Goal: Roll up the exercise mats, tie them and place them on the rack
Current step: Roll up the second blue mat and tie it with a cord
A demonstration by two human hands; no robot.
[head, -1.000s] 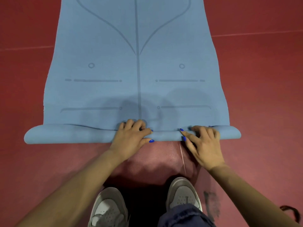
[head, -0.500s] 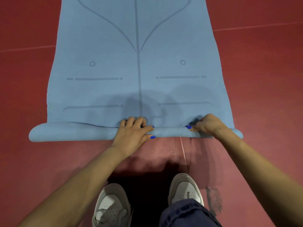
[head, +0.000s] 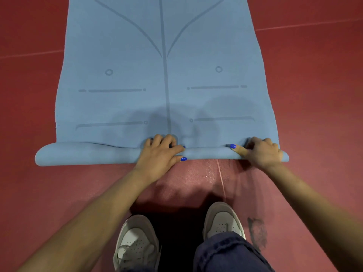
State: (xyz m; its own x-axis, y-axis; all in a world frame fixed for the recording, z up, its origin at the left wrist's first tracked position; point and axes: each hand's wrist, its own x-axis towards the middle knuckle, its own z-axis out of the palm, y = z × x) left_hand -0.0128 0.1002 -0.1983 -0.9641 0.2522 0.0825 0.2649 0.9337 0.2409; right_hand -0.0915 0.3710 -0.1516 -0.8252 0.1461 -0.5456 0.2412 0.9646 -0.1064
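A blue exercise mat [head: 163,79] with grey guide lines lies flat on the red floor, stretching away from me. Its near end is curled into a thin roll [head: 88,154] that runs left to right. My left hand [head: 161,154] grips the roll near its middle, fingers curled over the far side and thumb on the near side. My right hand [head: 261,152] grips the roll close to its right end, fingers tucked over the top and thumb pointing left along it. The left half of the roll is untouched and slightly looser.
My two grey-white shoes [head: 137,244] stand just behind the roll on the red floor [head: 59,193]. A pale seam line [head: 221,177] runs toward me from under the roll. A dark scuff mark [head: 257,232] lies right of my right shoe.
My right hand slid from beside the roll's middle out to its right end and curled over it. The roll has shifted slightly forward. My left hand kept its grip.
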